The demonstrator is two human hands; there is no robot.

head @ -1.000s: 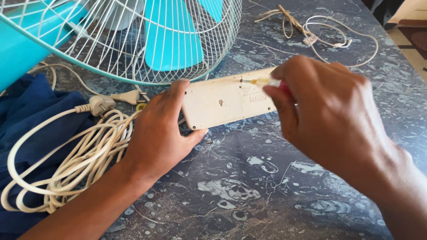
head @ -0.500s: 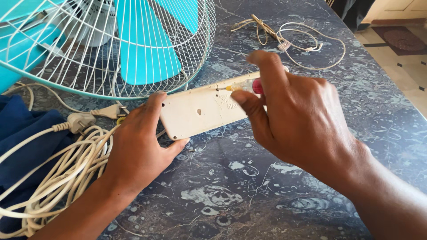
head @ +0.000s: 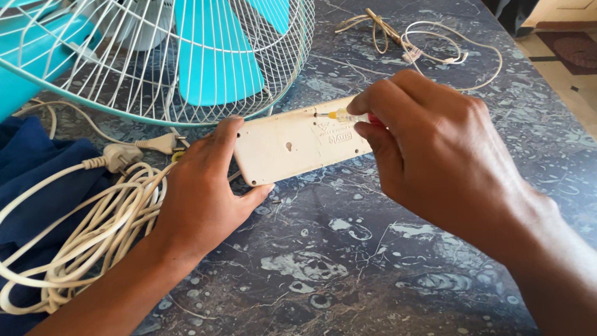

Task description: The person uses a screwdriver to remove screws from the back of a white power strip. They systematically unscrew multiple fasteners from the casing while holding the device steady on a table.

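Here I have the cream power strip (head: 298, 146) lying face down on the dark marbled table (head: 348, 267), just in front of the fan (head: 186, 56), and I will place everything else against that strip.

My left hand (head: 202, 190) clamps the strip's near left end: the thumb runs along its front edge, the fingers curl over its far edge, so the hand is partly closed around the casing and pins it flat to the table.

My right hand (head: 435, 155) covers the strip's right end. It is closed tight around a small screwdriver (head: 348, 116) with a yellowish clear shaft and a bit of red handle showing at the fingers. The metal tip touches the strip's back near its far edge, about midway along.

Left of the strip, a loose coil of white cable (head: 81, 230) lies partly on a dark blue cloth (head: 43, 180), touching my left wrist. A white plug (head: 118, 155) sits at the top of that coil, and a second, smaller plug (head: 163, 144) lies between it and the strip, just under the rim of the fan's white wire guard, behind which the turquoise blades show.

Beyond the strip, well apart from it, a thin tangle of pale wires (head: 423, 43) rests on the table.
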